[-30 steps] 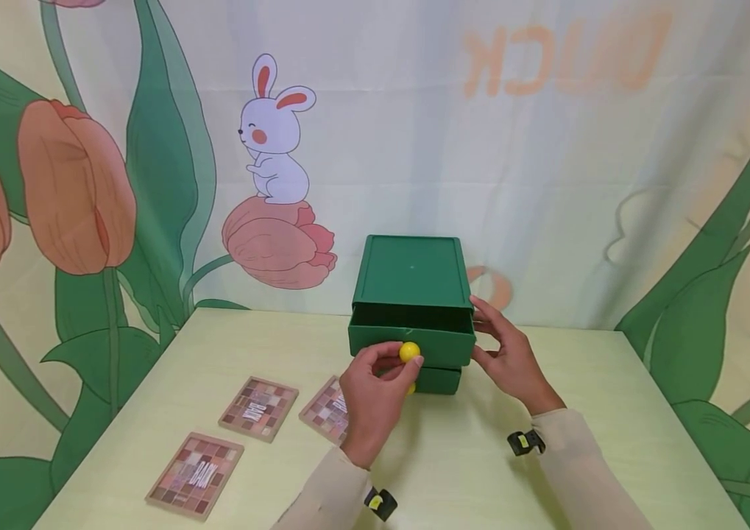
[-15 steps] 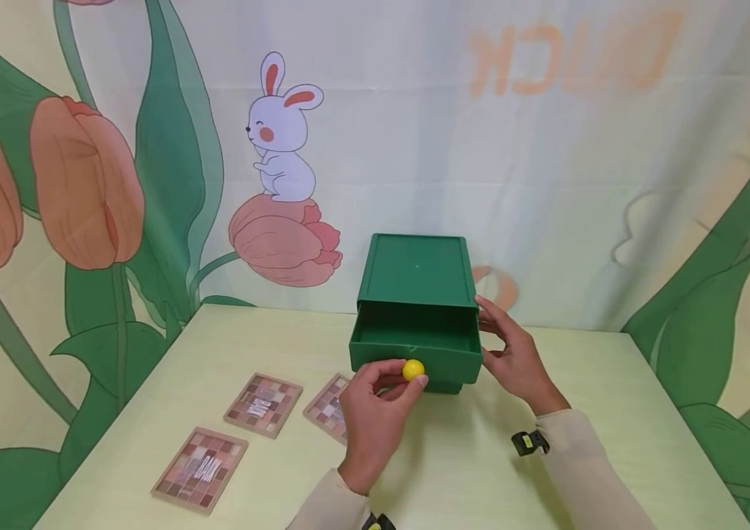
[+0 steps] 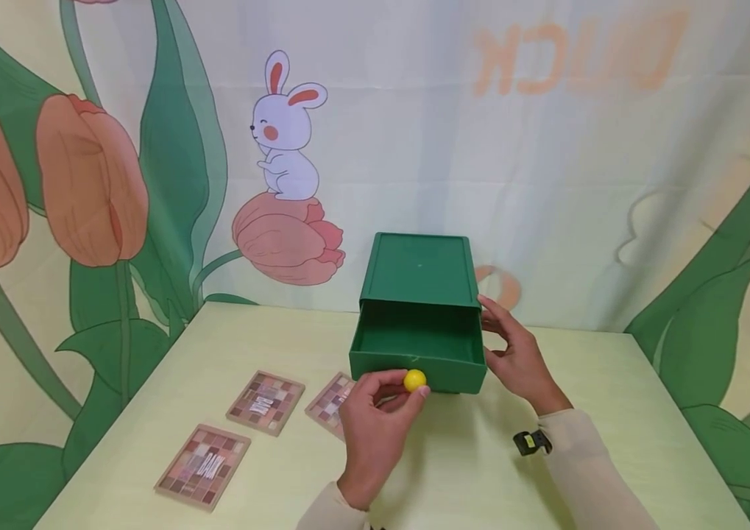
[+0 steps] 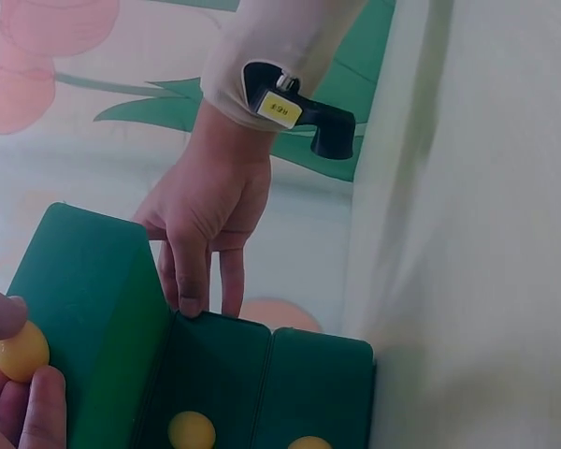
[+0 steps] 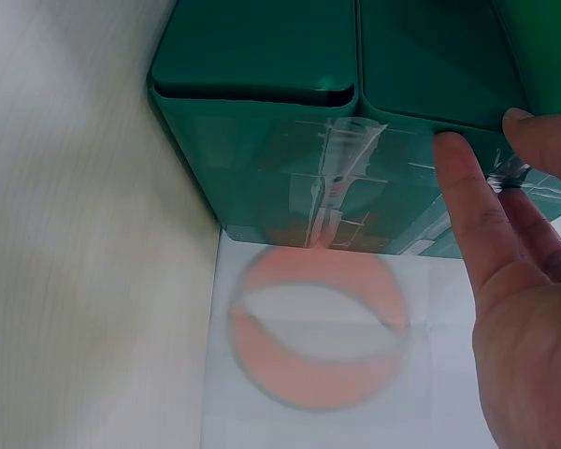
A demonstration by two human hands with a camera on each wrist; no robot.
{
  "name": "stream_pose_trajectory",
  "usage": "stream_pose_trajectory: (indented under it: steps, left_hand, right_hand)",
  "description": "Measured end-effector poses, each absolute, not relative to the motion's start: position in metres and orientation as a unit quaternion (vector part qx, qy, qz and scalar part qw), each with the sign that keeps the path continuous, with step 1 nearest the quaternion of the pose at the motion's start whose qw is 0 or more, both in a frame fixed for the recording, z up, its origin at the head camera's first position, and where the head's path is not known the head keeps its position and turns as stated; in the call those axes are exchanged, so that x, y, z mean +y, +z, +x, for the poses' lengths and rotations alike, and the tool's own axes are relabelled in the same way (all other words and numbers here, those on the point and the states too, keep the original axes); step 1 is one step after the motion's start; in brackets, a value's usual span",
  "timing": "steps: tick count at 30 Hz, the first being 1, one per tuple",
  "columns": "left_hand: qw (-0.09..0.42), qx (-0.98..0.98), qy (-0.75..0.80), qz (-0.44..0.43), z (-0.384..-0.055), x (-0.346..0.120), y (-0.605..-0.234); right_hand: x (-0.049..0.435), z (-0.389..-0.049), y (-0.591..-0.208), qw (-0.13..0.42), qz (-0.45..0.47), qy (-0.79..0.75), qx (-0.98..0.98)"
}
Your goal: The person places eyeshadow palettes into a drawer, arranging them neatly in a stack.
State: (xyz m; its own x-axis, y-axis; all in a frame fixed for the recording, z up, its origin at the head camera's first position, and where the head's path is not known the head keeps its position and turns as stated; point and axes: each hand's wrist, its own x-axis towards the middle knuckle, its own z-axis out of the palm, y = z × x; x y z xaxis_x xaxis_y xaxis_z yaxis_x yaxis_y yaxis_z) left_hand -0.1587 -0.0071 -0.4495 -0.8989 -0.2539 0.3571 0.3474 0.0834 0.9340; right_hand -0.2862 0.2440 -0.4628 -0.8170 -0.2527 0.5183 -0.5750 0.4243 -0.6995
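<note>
A small green drawer cabinet (image 3: 419, 269) stands at the back of the table. Its top drawer (image 3: 457, 374) is pulled well out, and the bare green inside shows. My left hand (image 3: 375, 430) pinches that drawer's round yellow knob (image 3: 415, 380) between thumb and fingers. On the cabinet's right side rests my right hand (image 3: 522, 366), fingers extended along the wall. The right wrist view has its index fingertip on the taped side and its thumb (image 5: 542, 140) by the front edge. Two lower yellow knobs (image 4: 192, 431) show on shut drawers in the left wrist view.
Left of the cabinet lie three flat eyeshadow palettes: one at the front (image 3: 204, 467), one behind it (image 3: 265, 403), and one (image 3: 330, 403) partly hidden by my left hand. A printed curtain (image 3: 414, 147) hangs right behind the table.
My left hand has drawn the top drawer farther out toward me by its knob. The right hand has stayed against the cabinet's side. The head view has shifted slightly.
</note>
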Motion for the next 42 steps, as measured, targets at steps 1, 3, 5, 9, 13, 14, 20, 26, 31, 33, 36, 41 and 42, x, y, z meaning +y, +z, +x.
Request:
stream_pose_trajectory:
  steps: [1,3,5,9,13,14,20,26,31,33,36,41,42]
  left_hand:
    - [0.223,-0.701,-0.676,-0.034,-0.158,-0.007,-0.45]
    - [0.224,-0.699,-0.678,-0.036,-0.155,-0.008,-0.451]
    - [0.225,-0.697,-0.68,-0.039,-0.153,-0.009,-0.451]
    - [0.223,-0.694,-0.683,-0.043,-0.147,-0.011,-0.452]
    - [0.219,-0.696,-0.682,-0.044,-0.142,-0.012,-0.453]
    - [0.218,-0.697,-0.681,-0.044,-0.14,-0.013,-0.452]
    - [0.215,-0.699,-0.681,-0.044,-0.134,-0.014,-0.453]
    - [0.218,-0.692,-0.687,-0.047,-0.128,-0.015,-0.455]
    - [0.223,-0.687,-0.689,-0.054,-0.125,-0.015,-0.456]
    - [0.225,-0.687,-0.688,-0.059,-0.124,-0.015,-0.457]
    - [0.226,-0.688,-0.687,-0.062,-0.123,-0.015,-0.458]
    - [0.221,-0.679,-0.698,-0.06,-0.122,-0.016,-0.458]
    - [0.221,-0.678,-0.699,-0.059,-0.122,-0.016,-0.458]
  right_hand:
    - [0.244,-0.286,-0.463,0.169,0.25,0.476,-0.826]
    - [0.244,-0.286,-0.461,0.168,0.252,0.477,-0.825]
    - [0.244,-0.285,-0.46,0.168,0.255,0.479,-0.823]
    - [0.242,-0.284,-0.458,0.17,0.255,0.475,-0.825]
    - [0.241,-0.284,-0.458,0.165,0.247,0.472,-0.83]
    - [0.24,-0.284,-0.458,0.164,0.245,0.472,-0.831]
    - [0.24,-0.283,-0.456,0.16,0.244,0.473,-0.831]
    - [0.243,-0.282,-0.453,0.153,0.261,0.492,-0.816]
    - [0.245,-0.281,-0.445,0.125,0.249,0.527,-0.803]
    - [0.245,-0.281,-0.441,0.115,0.234,0.535,-0.803]
    - [0.245,-0.283,-0.435,0.094,0.211,0.548,-0.804]
    - [0.245,-0.286,-0.426,0.051,0.179,0.577,-0.796]
    - [0.245,-0.286,-0.423,0.044,0.173,0.583,-0.793]
